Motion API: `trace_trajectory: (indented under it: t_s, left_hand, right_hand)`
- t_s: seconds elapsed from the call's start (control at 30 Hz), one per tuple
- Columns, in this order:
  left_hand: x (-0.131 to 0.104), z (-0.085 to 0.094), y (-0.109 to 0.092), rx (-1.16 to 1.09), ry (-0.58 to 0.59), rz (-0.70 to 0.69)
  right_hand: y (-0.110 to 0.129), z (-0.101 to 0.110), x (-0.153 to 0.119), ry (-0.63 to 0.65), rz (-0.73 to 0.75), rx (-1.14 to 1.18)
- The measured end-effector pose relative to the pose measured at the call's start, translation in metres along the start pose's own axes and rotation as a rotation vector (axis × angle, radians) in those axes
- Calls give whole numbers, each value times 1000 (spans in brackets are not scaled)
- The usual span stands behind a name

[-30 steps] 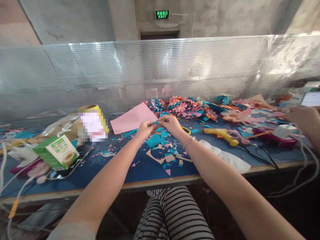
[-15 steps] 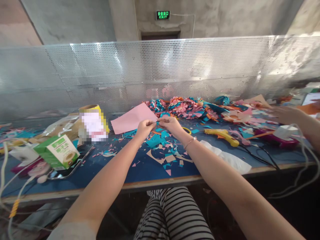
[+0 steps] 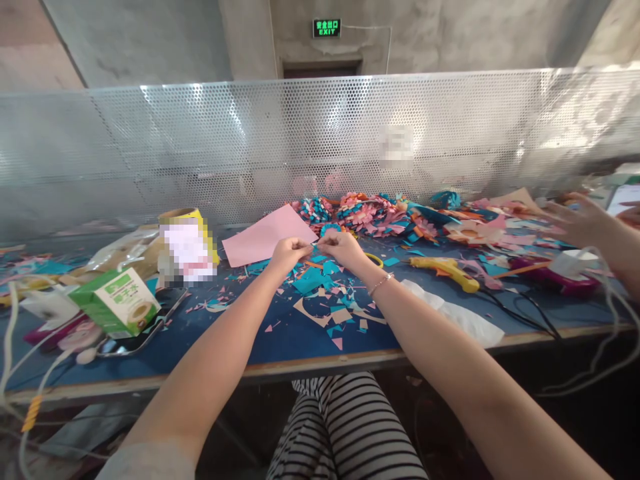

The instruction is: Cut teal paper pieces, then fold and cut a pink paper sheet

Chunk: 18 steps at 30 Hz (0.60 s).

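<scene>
My left hand (image 3: 292, 255) and my right hand (image 3: 341, 248) meet fingertip to fingertip above the middle of the table. Both are closed in a pinch, and whatever lies between the fingers is too small to make out. Just behind my left hand lies a sheet of pink paper (image 3: 267, 237). A blue fringed paper piece (image 3: 330, 231) shows beyond my right fingers. Blue paper scraps (image 3: 309, 280) are scattered beneath the hands, among pink and cream cuttings. A yellow ring-shaped handle (image 3: 374, 260) peeks out beside my right wrist.
Paper flowers (image 3: 367, 217) are heaped along the perforated metal screen (image 3: 240, 140). To the right are a yellow glue gun (image 3: 445, 272), a white plastic bag (image 3: 455, 313) and a co-worker's hand (image 3: 583, 220). A green box (image 3: 117, 303) and a tape roll (image 3: 200, 233) stand left.
The co-worker's hand on the right has lifted slightly, its fingers more spread. My hands keep their pinch in nearly the same place.
</scene>
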State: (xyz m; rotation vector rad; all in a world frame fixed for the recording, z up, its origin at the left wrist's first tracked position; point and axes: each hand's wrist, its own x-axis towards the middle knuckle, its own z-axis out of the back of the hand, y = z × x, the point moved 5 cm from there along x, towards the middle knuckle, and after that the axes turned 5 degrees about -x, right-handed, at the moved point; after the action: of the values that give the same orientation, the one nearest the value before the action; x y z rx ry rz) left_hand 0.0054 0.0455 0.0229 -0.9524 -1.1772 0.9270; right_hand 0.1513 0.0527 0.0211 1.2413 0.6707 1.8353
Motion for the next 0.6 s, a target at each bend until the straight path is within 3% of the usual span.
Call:
trace_trajectory:
  t_s: [0.2, 0.43, 0.6]
  left_hand:
    - [3, 11, -7, 38, 15, 25]
    - [10, 79, -23, 105, -317, -39]
    - [12, 104, -10, 341, -311, 120]
  right_hand:
    - [6, -3, -4, -34, -7, -165]
    - [-3, 6, -4, -47, -17, -402]
    - [-10, -10, -7, 162, 71, -539]
